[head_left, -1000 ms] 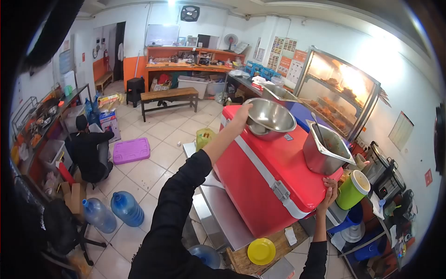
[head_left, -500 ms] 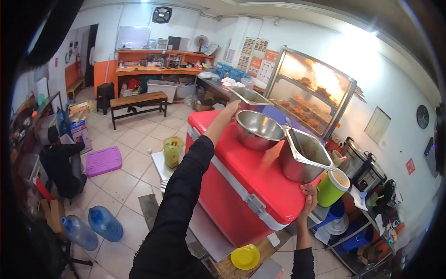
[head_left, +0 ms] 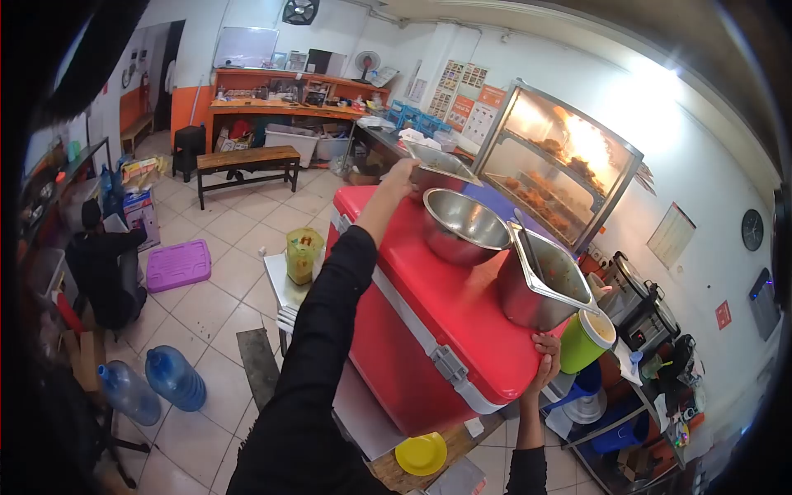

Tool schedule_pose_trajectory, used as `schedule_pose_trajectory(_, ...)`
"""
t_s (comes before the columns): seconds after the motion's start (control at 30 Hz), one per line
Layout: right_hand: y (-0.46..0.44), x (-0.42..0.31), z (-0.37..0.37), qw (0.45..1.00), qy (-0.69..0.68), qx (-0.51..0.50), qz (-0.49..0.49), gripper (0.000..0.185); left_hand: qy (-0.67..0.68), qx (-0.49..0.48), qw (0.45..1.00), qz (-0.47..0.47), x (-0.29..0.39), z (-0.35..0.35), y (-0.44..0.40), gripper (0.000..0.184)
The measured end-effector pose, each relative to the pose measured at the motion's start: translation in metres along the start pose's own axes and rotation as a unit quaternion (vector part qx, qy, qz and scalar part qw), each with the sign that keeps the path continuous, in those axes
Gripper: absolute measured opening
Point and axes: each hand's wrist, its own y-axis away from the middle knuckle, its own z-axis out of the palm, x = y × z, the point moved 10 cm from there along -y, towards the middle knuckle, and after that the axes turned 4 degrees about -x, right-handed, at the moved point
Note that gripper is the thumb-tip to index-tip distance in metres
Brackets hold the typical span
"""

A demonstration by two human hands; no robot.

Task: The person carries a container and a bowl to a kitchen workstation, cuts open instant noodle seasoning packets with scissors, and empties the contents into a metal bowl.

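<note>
A large red cooler box (head_left: 396, 355) with a white band and a grey latch sits tilted in view. My left hand (head_left: 399, 178) reaches over its far side, fingers closed at the near rim of a rear steel pan (head_left: 445, 165); the fingertips are partly hidden. On the lid, a round steel bowl (head_left: 467, 227) rests beside a deep steel container (head_left: 540, 285) with food and a spoon handle. My right hand (head_left: 544, 360) is curled round the cooler's right corner, just below the deep container.
A yellow plate (head_left: 421, 454) lies in front of the cooler. A food-stained clear container (head_left: 304, 256) stands left. Green jug (head_left: 587, 338) and cookers (head_left: 639, 309) are right. A crouching person (head_left: 103, 268) is near a purple lid (head_left: 179, 265) and blue bottles (head_left: 176, 379).
My left hand has left the round bowl's rim and moved to the rear pan. My right hand stays at the cooler's corner. The camera view has shifted to the right.
</note>
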Motion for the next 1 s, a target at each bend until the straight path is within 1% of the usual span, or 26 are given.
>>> schedule_pose_trajectory(0.03,0.000,0.001,0.000,1.000,-0.002,-0.002,0.004,0.029,-0.008,0.005,1.000,0.010,0.007,-0.012,0.008,0.029)
schedule_pose_trajectory(0.07,0.001,0.002,0.000,1.000,-0.005,-0.003,0.009,0.029,-0.007,-0.010,0.999,0.049,0.014,-0.027,0.011,0.027)
schedule_pose_trajectory(0.1,0.002,0.005,-0.001,1.000,-0.011,-0.002,0.011,0.029,-0.011,-0.006,0.999,0.050,0.021,-0.037,0.024,0.027)
schedule_pose_trajectory(0.17,0.002,0.008,-0.001,1.000,-0.008,-0.010,-0.003,0.029,-0.060,-0.056,0.990,0.113,0.052,-0.042,0.056,0.021)
schedule_pose_trajectory(0.2,0.003,0.009,-0.002,1.000,-0.003,-0.012,0.003,0.030,-0.065,-0.049,0.990,0.113,0.061,-0.054,0.068,0.021)
schedule_pose_trajectory(0.27,0.002,0.009,-0.001,1.000,-0.009,-0.011,0.002,0.030,-0.022,-0.108,0.977,0.181,0.092,-0.063,0.101,0.015)
schedule_pose_trajectory(0.3,0.002,0.008,-0.001,1.000,-0.005,-0.007,-0.003,0.030,-0.027,-0.098,0.978,0.182,0.102,-0.068,0.121,0.015)
schedule_pose_trajectory(0.37,0.002,0.009,0.000,1.000,-0.019,-0.021,-0.008,0.029,-0.003,-0.098,0.967,0.236,0.131,-0.069,0.176,0.014)
schedule_pose_trajectory(0.43,0.003,0.009,-0.001,1.000,-0.019,-0.014,-0.018,0.029,-0.031,-0.079,0.965,0.247,0.145,-0.080,0.221,0.015)
schedule_pose_trajectory(0.5,0.003,0.013,0.000,0.998,-0.055,-0.022,-0.005,0.028,-0.040,-0.091,0.958,0.271,0.156,-0.084,0.269,0.016)
schedule_pose_trajectory(0.53,0.003,0.012,0.000,0.999,-0.047,-0.020,-0.006,0.027,-0.052,-0.109,0.953,0.279,0.159,-0.083,0.293,0.016)
schedule_pose_trajectory(0.63,0.004,0.015,0.002,0.998,-0.058,-0.034,-0.006,0.027,-0.068,-0.055,0.955,0.282,0.154,-0.089,0.359,0.016)
schedule_pose_trajectory(0.7,0.005,0.022,-0.003,0.998,-0.055,-0.005,-0.011,0.029,-0.082,-0.032,0.957,0.276,0.145,-0.093,0.401,0.018)
schedule_pose_trajectory(0.77,0.005,0.027,0.000,0.996,-0.087,-0.015,0.006,0.027,-0.070,-0.077,0.960,0.260,0.128,-0.087,0.438,0.025)
schedule_pose_trajectory(0.8,0.005,0.026,0.000,0.996,-0.084,-0.015,0.000,0.027,-0.087,-0.070,0.959,0.260,0.119,-0.086,0.456,0.020)
schedule_pose_trajectory(0.83,0.004,0.026,0.000,0.997,-0.081,-0.015,-0.005,0.026,-0.096,-0.056,0.959,0.261,0.111,-0.084,0.474,0.020)
schedule_pose_trajectory(0.87,0.003,0.024,0.001,0.997,-0.067,-0.031,-0.020,0.027,-0.070,-0.055,0.965,0.247,0.100,-0.079,0.491,0.017)
schedule_pose_trajectory(0.9,0.004,0.024,0.004,0.996,-0.081,-0.037,-0.016,0.027,-0.044,-0.053,0.970,0.233,0.088,-0.072,0.507,0.015)
schedule_pose_trajectory(0.93,0.004,0.025,0.004,0.997,-0.070,-0.033,-0.014,0.027,-0.054,-0.002,0.972,0.227,0.078,-0.067,0.523,0.013)
schedule_pose_trajectory(0.97,0.004,0.025,0.003,0.998,-0.060,-0.031,-0.012,0.028,-0.058,0.014,0.971,0.230,0.067,-0.060,0.539,0.013)
schedule_pose_trajectory(1.0,0.001,0.016,0.004,0.998,-0.030,-0.041,-0.023,0.027,-0.045,0.009,0.972,0.229,0.056,-0.051,0.554,0.012)
